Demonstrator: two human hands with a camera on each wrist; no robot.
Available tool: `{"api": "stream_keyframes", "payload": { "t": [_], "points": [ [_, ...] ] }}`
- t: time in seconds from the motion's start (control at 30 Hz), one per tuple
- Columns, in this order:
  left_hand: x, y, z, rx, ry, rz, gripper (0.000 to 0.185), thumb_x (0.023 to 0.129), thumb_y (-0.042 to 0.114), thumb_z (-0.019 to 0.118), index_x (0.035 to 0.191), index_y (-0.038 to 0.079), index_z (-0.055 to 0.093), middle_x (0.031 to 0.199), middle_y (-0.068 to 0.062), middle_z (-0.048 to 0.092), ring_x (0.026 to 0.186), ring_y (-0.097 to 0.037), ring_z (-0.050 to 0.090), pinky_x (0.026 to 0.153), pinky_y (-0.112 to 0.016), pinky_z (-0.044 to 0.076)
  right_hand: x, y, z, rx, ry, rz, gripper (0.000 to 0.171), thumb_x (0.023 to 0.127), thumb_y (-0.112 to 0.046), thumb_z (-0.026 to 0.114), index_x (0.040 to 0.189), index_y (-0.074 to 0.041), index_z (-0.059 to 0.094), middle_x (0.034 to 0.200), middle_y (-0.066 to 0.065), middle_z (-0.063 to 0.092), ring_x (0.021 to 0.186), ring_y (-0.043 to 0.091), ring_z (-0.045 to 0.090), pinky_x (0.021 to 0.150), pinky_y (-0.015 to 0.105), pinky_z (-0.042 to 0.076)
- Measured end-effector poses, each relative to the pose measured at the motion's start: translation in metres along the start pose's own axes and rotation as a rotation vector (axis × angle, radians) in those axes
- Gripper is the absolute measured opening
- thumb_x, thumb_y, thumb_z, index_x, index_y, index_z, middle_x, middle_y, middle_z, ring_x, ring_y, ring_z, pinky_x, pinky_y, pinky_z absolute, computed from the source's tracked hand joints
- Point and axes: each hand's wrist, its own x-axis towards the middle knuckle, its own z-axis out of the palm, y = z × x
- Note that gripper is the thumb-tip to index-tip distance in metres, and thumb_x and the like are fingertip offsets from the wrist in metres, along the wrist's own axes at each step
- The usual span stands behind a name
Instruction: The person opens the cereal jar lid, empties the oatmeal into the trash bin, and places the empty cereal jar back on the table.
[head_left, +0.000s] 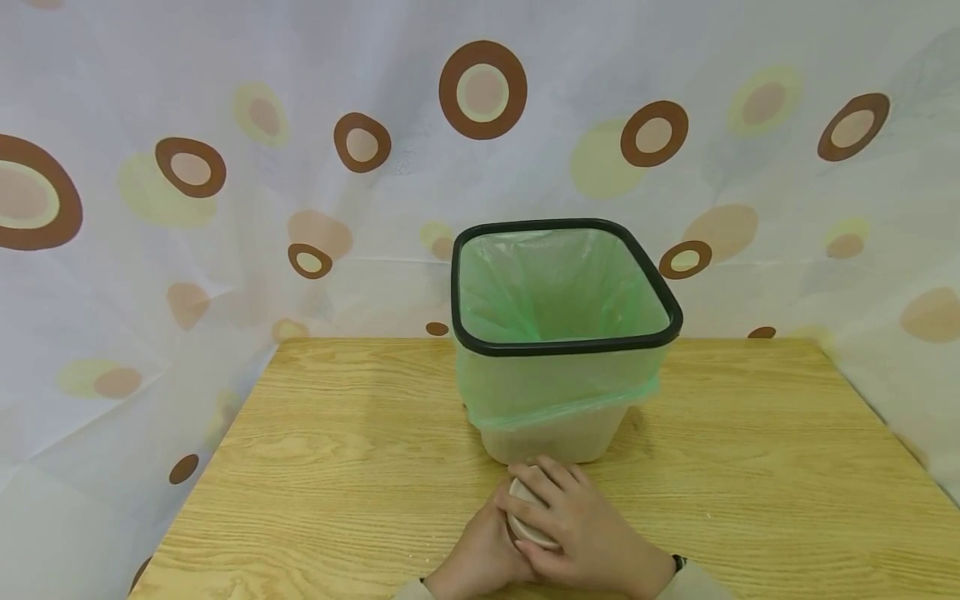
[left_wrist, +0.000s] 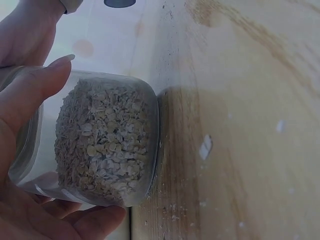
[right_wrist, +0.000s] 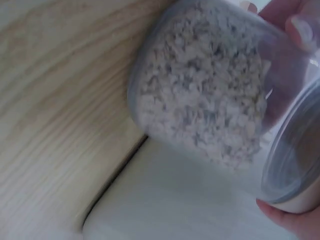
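A clear jar [left_wrist: 47, 160], filled partway with oat flakes [left_wrist: 107, 135], stands with its base right at the tabletop, close to my body. My left hand [head_left: 483, 546] grips the jar's side, its thumb and fingers curled around the clear wall in the left wrist view. Over the top is my right hand [head_left: 592, 533], with its fingers across the pale round lid [head_left: 530, 533] and its thumb at the near edge. In the right wrist view the jar's rim and the oats [right_wrist: 200, 90] show through the wall.
Just beyond the jar stands a white waste bin [head_left: 555, 442] with a black rim [head_left: 570, 346] and a green liner bag [head_left: 555, 383] folded over its sides. Small flakes [left_wrist: 206, 147] lie scattered on the wooden table [head_left: 337, 467]. A dotted curtain [head_left: 420, 192] hangs behind.
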Motion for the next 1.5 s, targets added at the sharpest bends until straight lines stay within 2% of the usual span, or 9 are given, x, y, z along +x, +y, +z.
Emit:
{"api": "stream_keyframes", "payload": {
  "t": [0.13, 0.33, 0.63, 0.8, 0.97, 1.07, 1.17, 1.3, 1.5],
  "points": [
    [-0.001, 0.0, -0.001, -0.036, 0.002, -0.021, 0.095, 0.075, 0.021, 0.085, 0.148, 0.005, 0.026, 0.139, -0.009, 0.046, 0.117, -0.016, 0.053, 0.093, -0.026, 0.045, 0.001, 0.001, -0.003, 0.015, -0.038, 0.006, 0.035, 0.096, -0.036, 0.057, 0.127, -0.02, 0.063, 0.13, 0.006, 0.056, 0.11, 0.026, 0.054, 0.083, 0.046, 0.048],
    [-0.003, -0.001, -0.003, -0.003, -0.017, 0.002, 0.091, 0.081, 0.025, 0.08, 0.149, 0.001, 0.024, 0.144, -0.016, 0.041, 0.12, -0.021, 0.053, 0.094, -0.028, 0.046, 0.006, -0.01, -0.009, -0.021, -0.116, 0.119, 0.051, 0.093, -0.053, 0.056, 0.133, -0.021, 0.057, 0.135, 0.006, 0.053, 0.114, 0.028, 0.052, 0.084, 0.05, 0.046],
    [-0.001, 0.002, -0.001, 0.162, -0.001, 0.045, 0.102, 0.077, 0.017, 0.083, 0.149, -0.008, 0.016, 0.149, -0.021, 0.032, 0.127, -0.03, 0.048, 0.099, -0.034, 0.045, 0.012, -0.029, -0.001, -0.187, -0.046, 0.33, 0.064, 0.098, -0.062, 0.034, 0.128, -0.013, 0.061, 0.129, 0.018, 0.055, 0.104, 0.041, 0.056, 0.074, 0.057, 0.049],
    [0.0, 0.002, 0.0, 0.171, 0.002, 0.095, 0.096, 0.078, 0.021, 0.083, 0.148, -0.005, 0.022, 0.146, -0.018, 0.037, 0.126, -0.027, 0.048, 0.1, -0.034, 0.044, 0.011, -0.034, 0.001, -0.265, -0.085, 0.4, 0.06, 0.096, -0.06, 0.043, 0.126, -0.012, 0.063, 0.123, 0.02, 0.057, 0.097, 0.044, 0.057, 0.067, 0.058, 0.05],
    [0.0, 0.002, 0.001, 0.184, 0.0, 0.111, 0.095, 0.077, 0.022, 0.084, 0.147, -0.002, 0.025, 0.144, -0.015, 0.039, 0.125, -0.022, 0.049, 0.099, -0.031, 0.044, 0.012, -0.033, 0.001, -0.256, -0.087, 0.393, 0.052, 0.085, -0.047, 0.071, 0.123, -0.012, 0.065, 0.118, 0.019, 0.059, 0.095, 0.041, 0.058, 0.063, 0.053, 0.051],
    [0.001, 0.002, 0.0, 0.198, -0.011, 0.097, 0.095, 0.076, 0.023, 0.085, 0.146, -0.001, 0.026, 0.144, -0.015, 0.039, 0.125, -0.021, 0.049, 0.099, -0.03, 0.044, 0.011, -0.03, 0.001, -0.212, -0.062, 0.356, 0.05, 0.078, -0.039, 0.078, 0.12, -0.014, 0.066, 0.115, 0.016, 0.059, 0.094, 0.037, 0.058, 0.063, 0.05, 0.052],
    [0.001, 0.003, -0.002, 0.161, -0.024, 0.06, 0.094, 0.075, 0.023, 0.085, 0.145, -0.002, 0.027, 0.143, -0.015, 0.042, 0.123, -0.02, 0.05, 0.097, -0.029, 0.045, 0.009, -0.025, 0.001, -0.176, -0.03, 0.31, 0.046, 0.079, -0.037, 0.076, 0.118, -0.016, 0.067, 0.114, 0.014, 0.059, 0.094, 0.033, 0.057, 0.064, 0.048, 0.051],
    [0.001, 0.002, -0.006, 0.061, -0.062, 0.002, 0.093, 0.076, 0.021, 0.084, 0.146, 0.0, 0.027, 0.141, -0.013, 0.044, 0.119, -0.016, 0.052, 0.094, -0.027, 0.046, 0.007, -0.019, 0.002, -0.117, 0.005, 0.26, 0.037, 0.087, -0.04, 0.066, 0.118, -0.019, 0.068, 0.116, 0.01, 0.06, 0.096, 0.028, 0.057, 0.065, 0.046, 0.05],
    [0.002, -0.002, -0.007, -0.062, -0.102, -0.006, 0.095, 0.073, 0.017, 0.086, 0.146, 0.005, 0.027, 0.138, -0.006, 0.046, 0.114, -0.011, 0.054, 0.092, -0.025, 0.046, 0.007, -0.016, -0.003, -0.021, -0.011, 0.26, 0.036, 0.089, -0.04, 0.067, 0.121, -0.022, 0.067, 0.119, 0.006, 0.06, 0.098, 0.026, 0.057, 0.07, 0.045, 0.05]
  ]
}}
